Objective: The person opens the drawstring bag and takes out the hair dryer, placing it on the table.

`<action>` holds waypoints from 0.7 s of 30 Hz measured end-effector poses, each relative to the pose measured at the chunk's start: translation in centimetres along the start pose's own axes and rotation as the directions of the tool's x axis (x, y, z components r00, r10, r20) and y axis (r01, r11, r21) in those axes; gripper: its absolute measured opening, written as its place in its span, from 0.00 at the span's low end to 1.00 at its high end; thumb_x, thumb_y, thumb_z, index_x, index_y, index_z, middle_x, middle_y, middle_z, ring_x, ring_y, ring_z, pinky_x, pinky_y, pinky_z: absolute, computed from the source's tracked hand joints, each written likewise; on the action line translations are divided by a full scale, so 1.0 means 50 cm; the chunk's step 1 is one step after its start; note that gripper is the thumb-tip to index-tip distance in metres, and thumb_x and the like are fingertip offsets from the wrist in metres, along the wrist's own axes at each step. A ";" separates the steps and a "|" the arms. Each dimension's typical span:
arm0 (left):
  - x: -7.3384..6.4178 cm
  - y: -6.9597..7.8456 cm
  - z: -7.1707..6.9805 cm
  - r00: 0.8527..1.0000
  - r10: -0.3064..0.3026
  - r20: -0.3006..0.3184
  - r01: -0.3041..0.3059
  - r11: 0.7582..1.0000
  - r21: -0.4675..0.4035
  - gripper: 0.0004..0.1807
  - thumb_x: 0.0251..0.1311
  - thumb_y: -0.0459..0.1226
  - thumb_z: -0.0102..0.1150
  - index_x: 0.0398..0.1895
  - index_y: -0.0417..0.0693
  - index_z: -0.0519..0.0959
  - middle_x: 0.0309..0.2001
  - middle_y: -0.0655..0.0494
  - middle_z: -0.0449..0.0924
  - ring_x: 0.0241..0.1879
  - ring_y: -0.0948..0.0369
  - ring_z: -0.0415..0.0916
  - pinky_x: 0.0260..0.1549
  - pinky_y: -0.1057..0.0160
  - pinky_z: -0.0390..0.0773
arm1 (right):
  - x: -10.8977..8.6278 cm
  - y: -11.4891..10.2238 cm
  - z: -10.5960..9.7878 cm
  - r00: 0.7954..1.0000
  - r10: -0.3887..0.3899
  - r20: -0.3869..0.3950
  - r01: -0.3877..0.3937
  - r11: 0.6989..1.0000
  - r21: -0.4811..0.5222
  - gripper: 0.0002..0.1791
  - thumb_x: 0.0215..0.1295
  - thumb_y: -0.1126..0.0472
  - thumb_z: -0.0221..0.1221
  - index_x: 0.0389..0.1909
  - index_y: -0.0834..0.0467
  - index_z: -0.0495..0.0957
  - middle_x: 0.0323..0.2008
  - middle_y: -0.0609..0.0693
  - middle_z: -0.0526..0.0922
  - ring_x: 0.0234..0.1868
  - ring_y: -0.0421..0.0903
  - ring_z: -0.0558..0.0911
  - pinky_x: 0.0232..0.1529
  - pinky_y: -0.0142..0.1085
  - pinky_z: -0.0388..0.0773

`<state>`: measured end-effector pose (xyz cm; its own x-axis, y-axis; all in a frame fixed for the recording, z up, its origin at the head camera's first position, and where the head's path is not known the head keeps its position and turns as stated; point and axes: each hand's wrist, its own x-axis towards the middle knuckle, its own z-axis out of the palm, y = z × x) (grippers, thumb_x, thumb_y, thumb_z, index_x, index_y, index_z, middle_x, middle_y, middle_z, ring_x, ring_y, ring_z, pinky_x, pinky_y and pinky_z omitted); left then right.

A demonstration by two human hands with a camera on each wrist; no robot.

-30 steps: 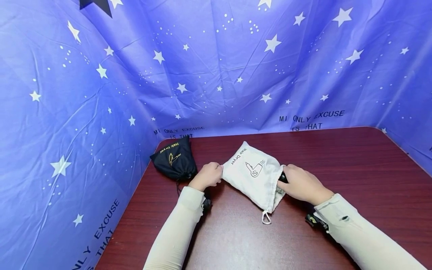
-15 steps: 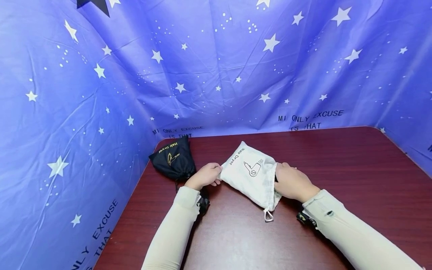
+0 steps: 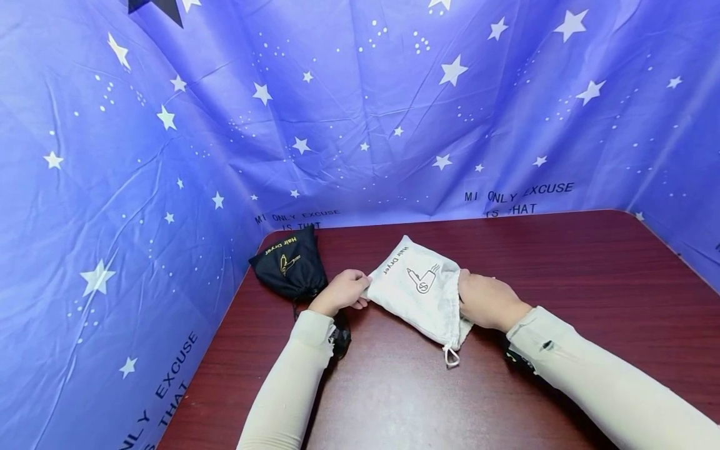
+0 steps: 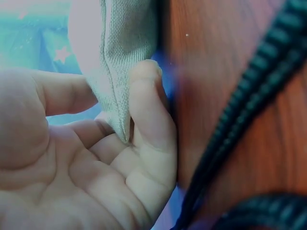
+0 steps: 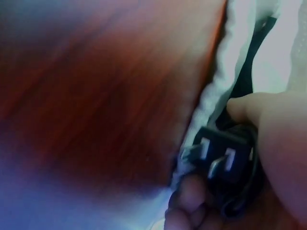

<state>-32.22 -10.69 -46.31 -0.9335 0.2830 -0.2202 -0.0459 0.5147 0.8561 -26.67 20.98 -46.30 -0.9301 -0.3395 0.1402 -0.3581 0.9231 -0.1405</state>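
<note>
A white cloth drawstring bag [image 3: 423,300], printed "Hair Dryer" with a dryer drawing, lies on the table with its mouth to the right. My left hand [image 3: 344,292] pinches its left corner; the left wrist view shows the bag's pointed corner [image 4: 115,100] between thumb and fingers. At the mouth, my right hand [image 3: 487,302] reaches partly inside, its fingertips hidden by cloth in the head view. In the right wrist view that hand holds a black two-pronged plug [image 5: 223,155] with black cord around it. Whatever else fills the bag is hidden.
A black "Hair Dryer" bag [image 3: 292,269] lies at the table's back left, close to my left forearm. Its blurred braided cord [image 4: 240,96] crosses the left wrist view. The white bag's cord loop [image 3: 451,357] hangs toward me. A starry blue curtain [image 3: 360,125] encloses the dark red table [image 3: 574,269].
My right hand has moved left, further into the bag's mouth. The black piece seen there a second ago is now covered in the head view. My left hand keeps the corner, almost still.
</note>
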 end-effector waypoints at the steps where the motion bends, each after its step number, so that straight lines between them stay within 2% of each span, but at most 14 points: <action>1: 0.000 -0.001 0.000 1.000 -0.001 0.001 0.001 1.000 -0.005 0.17 0.77 0.42 0.50 0.40 0.36 0.80 0.26 0.50 0.80 0.22 0.60 0.80 0.25 0.64 0.84 | 0.000 0.003 0.000 1.000 -0.010 -0.004 0.010 1.000 0.003 0.27 0.71 0.55 0.55 0.52 0.78 0.69 0.34 0.65 0.84 0.38 0.61 0.87 0.41 0.60 0.82; 6: -0.003 0.000 0.000 1.000 0.006 0.001 -0.006 1.000 -0.022 0.20 0.78 0.45 0.49 0.42 0.35 0.80 0.24 0.50 0.80 0.19 0.61 0.79 0.23 0.65 0.83 | 0.000 0.012 0.000 0.999 -0.043 -0.025 0.043 0.998 0.035 0.26 0.70 0.56 0.56 0.53 0.78 0.69 0.31 0.63 0.84 0.33 0.59 0.87 0.35 0.56 0.83; 13: 0.001 -0.005 0.003 0.994 0.046 -0.099 -0.050 0.998 -0.040 0.13 0.76 0.38 0.50 0.40 0.36 0.80 0.25 0.51 0.76 0.18 0.60 0.78 0.20 0.67 0.81 | -0.004 0.018 -0.006 0.997 -0.051 -0.056 0.054 0.997 0.048 0.30 0.70 0.54 0.59 0.57 0.77 0.69 0.35 0.65 0.85 0.37 0.60 0.88 0.39 0.57 0.83; 21: 0.001 -0.006 0.000 0.993 0.040 -0.111 -0.040 0.999 -0.002 0.13 0.77 0.39 0.50 0.39 0.38 0.79 0.27 0.49 0.77 0.19 0.60 0.80 0.21 0.65 0.82 | -0.009 0.018 -0.018 0.995 -0.056 -0.082 0.058 0.998 0.028 0.30 0.70 0.51 0.60 0.56 0.76 0.72 0.37 0.65 0.86 0.39 0.61 0.88 0.41 0.57 0.83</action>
<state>-32.26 -10.84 -46.60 -0.9683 0.2114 -0.1327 -0.0090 0.5016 0.8650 -26.50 22.15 -45.64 -0.8989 -0.3746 0.2273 -0.4138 0.8963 -0.1596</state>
